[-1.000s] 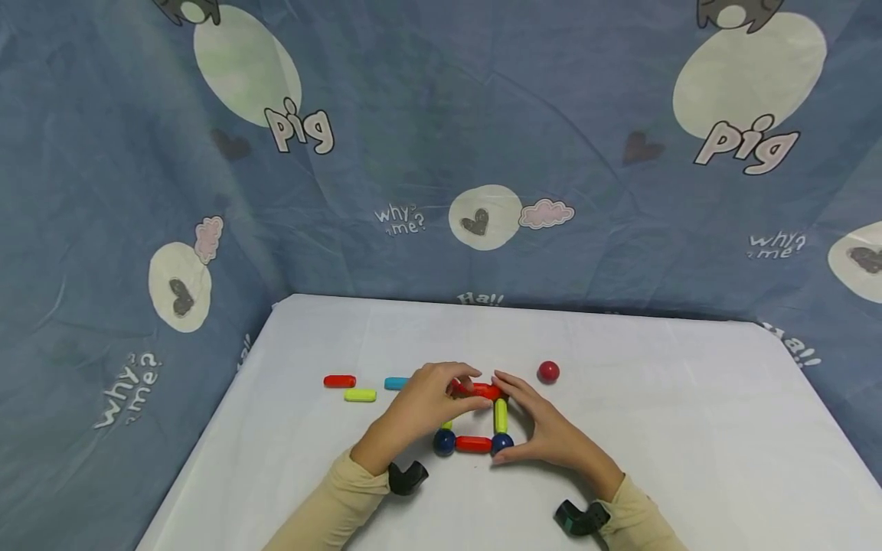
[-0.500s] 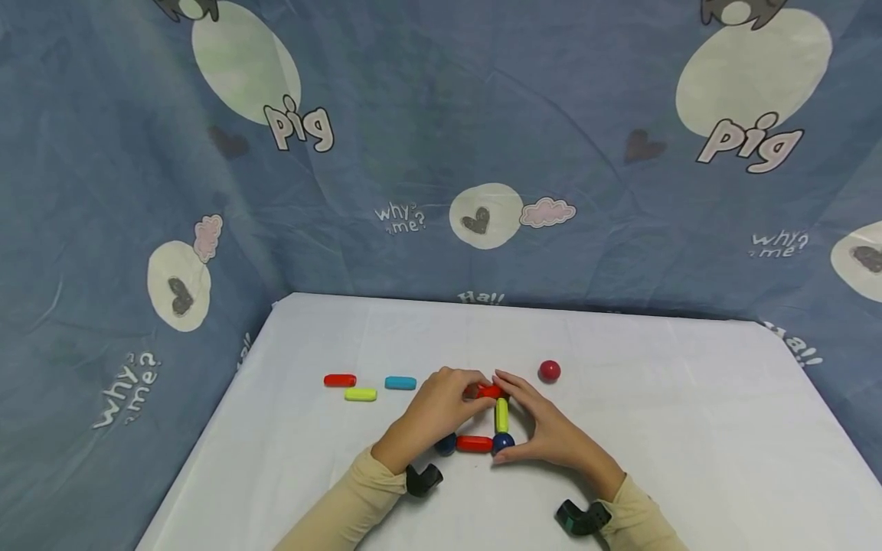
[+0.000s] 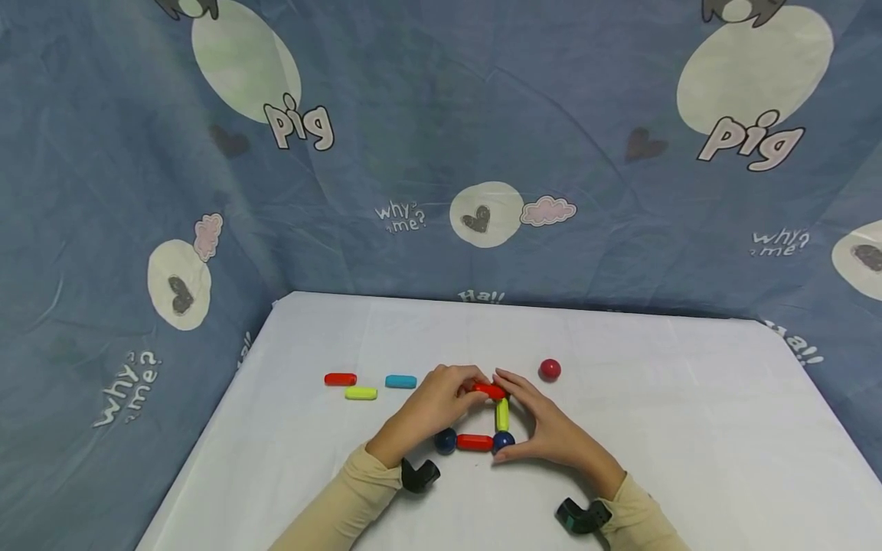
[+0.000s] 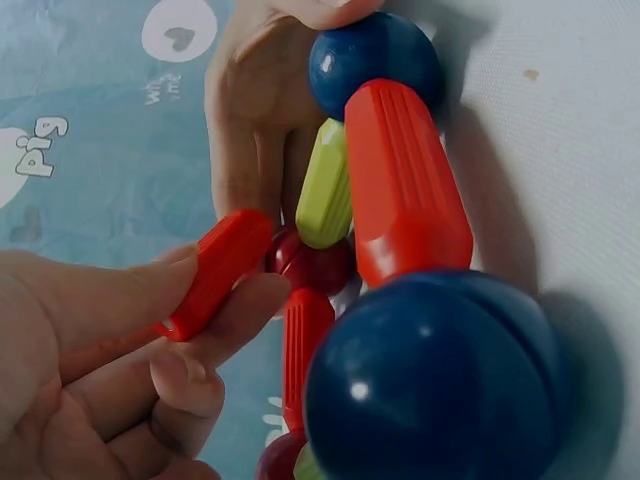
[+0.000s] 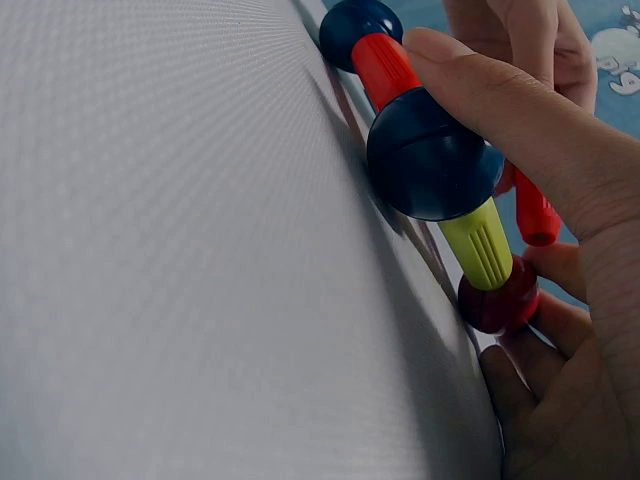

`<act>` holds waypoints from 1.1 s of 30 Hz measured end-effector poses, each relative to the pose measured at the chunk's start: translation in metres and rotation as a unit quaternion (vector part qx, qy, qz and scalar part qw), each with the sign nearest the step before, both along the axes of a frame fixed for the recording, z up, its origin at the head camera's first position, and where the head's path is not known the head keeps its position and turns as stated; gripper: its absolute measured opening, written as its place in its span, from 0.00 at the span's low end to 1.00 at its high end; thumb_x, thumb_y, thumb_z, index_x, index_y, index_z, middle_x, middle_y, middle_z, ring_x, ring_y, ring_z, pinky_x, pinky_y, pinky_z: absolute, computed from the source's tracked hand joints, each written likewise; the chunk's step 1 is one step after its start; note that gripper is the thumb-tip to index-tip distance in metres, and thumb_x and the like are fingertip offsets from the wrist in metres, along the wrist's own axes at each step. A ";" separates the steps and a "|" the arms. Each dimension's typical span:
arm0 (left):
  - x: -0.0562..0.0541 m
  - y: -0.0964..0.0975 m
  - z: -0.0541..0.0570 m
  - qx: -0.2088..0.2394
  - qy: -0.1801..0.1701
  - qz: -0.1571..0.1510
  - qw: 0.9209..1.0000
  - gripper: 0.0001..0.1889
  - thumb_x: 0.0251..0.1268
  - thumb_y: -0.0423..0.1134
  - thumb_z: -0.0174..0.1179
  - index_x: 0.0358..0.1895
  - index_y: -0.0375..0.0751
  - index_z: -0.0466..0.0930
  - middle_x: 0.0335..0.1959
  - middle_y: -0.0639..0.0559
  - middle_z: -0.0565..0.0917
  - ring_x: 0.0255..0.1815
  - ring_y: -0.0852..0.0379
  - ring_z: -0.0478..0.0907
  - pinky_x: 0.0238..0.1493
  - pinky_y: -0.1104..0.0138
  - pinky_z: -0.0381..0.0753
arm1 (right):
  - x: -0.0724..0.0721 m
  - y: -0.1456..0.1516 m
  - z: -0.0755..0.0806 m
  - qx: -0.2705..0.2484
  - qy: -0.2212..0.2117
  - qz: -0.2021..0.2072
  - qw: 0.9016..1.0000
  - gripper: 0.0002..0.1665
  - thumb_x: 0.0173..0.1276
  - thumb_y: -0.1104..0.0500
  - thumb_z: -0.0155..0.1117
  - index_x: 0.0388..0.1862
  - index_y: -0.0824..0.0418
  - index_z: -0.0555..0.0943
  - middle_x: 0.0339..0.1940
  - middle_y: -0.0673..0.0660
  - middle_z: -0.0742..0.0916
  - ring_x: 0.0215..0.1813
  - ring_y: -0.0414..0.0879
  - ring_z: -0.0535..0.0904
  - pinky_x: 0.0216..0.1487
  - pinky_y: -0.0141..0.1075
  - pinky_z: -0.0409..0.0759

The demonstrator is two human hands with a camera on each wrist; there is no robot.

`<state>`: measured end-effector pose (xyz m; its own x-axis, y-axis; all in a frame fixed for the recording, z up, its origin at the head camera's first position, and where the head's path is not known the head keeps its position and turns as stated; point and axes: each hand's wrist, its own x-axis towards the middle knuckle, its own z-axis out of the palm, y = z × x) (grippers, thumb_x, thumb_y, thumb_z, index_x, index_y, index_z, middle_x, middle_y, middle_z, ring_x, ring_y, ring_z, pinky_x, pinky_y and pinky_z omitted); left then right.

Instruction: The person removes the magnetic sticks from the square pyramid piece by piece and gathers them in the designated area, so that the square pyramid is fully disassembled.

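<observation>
My left hand [image 3: 434,402] pinches a red magnetic rod [image 4: 222,272] between thumb and fingers, beside the dark red ball [image 4: 312,262] at the far right corner of a rod-and-ball frame. Two dark blue balls [image 3: 503,442] and a red rod [image 3: 475,443] form the frame's near side. A yellow-green rod [image 5: 478,245] links the right blue ball to that dark red ball. My right hand [image 3: 554,435] holds this right side, thumb on the blue ball and fingers against the red one. My left hand partly hides the frame's far and left sides in the head view.
To the left on the white table lie a loose red rod [image 3: 341,379], a yellow-green rod [image 3: 361,393] and a light blue rod [image 3: 400,382]. A loose red ball [image 3: 550,370] sits beyond my right hand. Patterned blue cloth [image 3: 386,260] hangs behind the table.
My left hand has moved right with the red rod toward the far right corner, then shifted slightly back left. The light blue rod is now fully uncovered. My right hand stays in place.
</observation>
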<state>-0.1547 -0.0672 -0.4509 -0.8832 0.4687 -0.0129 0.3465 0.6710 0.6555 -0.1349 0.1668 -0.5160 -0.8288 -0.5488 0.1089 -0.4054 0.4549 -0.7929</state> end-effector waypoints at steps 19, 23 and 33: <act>-0.001 -0.006 0.009 0.025 -0.014 0.004 1.000 0.09 0.66 0.45 0.71 0.46 0.49 0.89 0.37 0.57 0.87 0.30 0.60 0.73 0.33 0.70 0.72 | 0.001 0.000 0.002 0.000 0.005 0.003 1.000 0.67 0.48 0.38 0.85 0.83 0.53 0.61 0.84 0.55 0.64 0.84 0.59 0.59 0.76 0.67 0.62; -0.001 -0.008 0.010 0.034 -0.005 0.009 0.999 0.08 0.66 0.44 0.71 0.46 0.50 0.90 0.34 0.57 0.87 0.27 0.60 0.71 0.30 0.71 0.70 | 0.001 -0.001 0.003 -0.001 0.007 0.002 1.000 0.67 0.48 0.38 0.86 0.83 0.54 0.62 0.84 0.56 0.64 0.84 0.60 0.59 0.75 0.67 0.62; -0.001 -0.013 0.012 0.051 0.005 0.014 0.999 0.09 0.64 0.45 0.72 0.45 0.50 0.90 0.37 0.58 0.90 0.27 0.61 0.73 0.32 0.72 0.71 | 0.001 0.000 0.003 -0.003 0.000 0.001 1.000 0.67 0.48 0.37 0.86 0.83 0.53 0.61 0.84 0.54 0.64 0.84 0.60 0.58 0.75 0.67 0.62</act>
<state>-0.1560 -0.0805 -0.4390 -0.8958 0.4424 0.0423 0.3355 0.6106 0.7173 -0.1341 0.1664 -0.5125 -0.8271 -0.5505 0.1134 -0.4074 0.4482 -0.7957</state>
